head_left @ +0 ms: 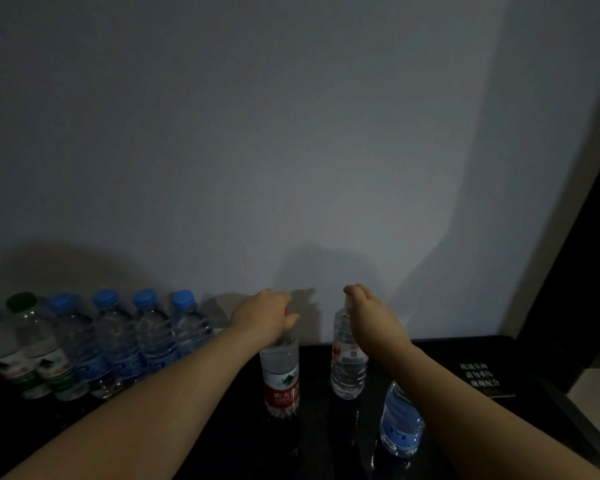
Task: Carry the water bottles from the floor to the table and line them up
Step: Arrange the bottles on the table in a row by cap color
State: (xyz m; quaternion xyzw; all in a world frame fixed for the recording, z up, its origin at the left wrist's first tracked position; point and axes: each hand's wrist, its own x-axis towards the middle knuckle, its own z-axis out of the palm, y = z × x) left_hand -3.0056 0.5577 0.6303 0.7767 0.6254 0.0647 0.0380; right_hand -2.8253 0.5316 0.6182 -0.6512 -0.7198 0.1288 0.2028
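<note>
Two bottles are in your grip by their tops: your left hand (269,315) is closed over the cap of the red-label bottle (280,375), your right hand (368,317) over the neck of the clear bottle (349,362), both upright on or just above the dark table (465,348). Six bottles stand in a row (118,341) against the wall, left of your left hand. Slide each bottle back toward the wall so it continues that row, keep it vertical, and let go only once its base sits flat. A blue-label bottle (400,424) under your right forearm could be knocked, so lift your arm clear.
</note>
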